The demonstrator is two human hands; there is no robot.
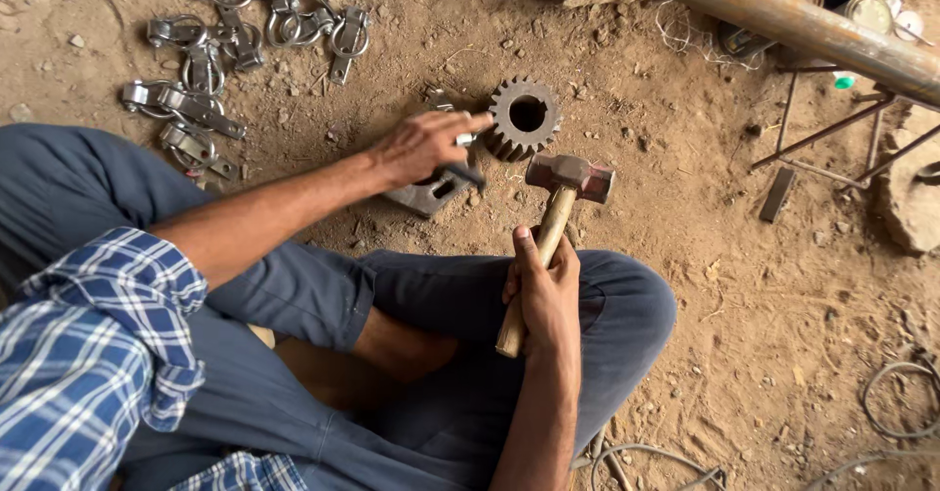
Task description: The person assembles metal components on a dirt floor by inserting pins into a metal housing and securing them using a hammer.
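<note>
A long rusty pipe (783, 21) crosses the top right above the dirt floor (764, 285). A heap of metal shackles (225, 50) lies top left. The right hand (541, 290) grips a wooden-handled hammer (563, 192), head near a toothed gear (524, 117). The left hand (423, 146) closes around a small dark tool (460, 173) over a flat metal plate (426, 195), just beside the gear.

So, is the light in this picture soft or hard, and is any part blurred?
Head view: soft, even daylight, only faint shadows under the hammer and gear; no glare. The left hand is slightly blurred; the right hand and the shackles are sharp.
</note>
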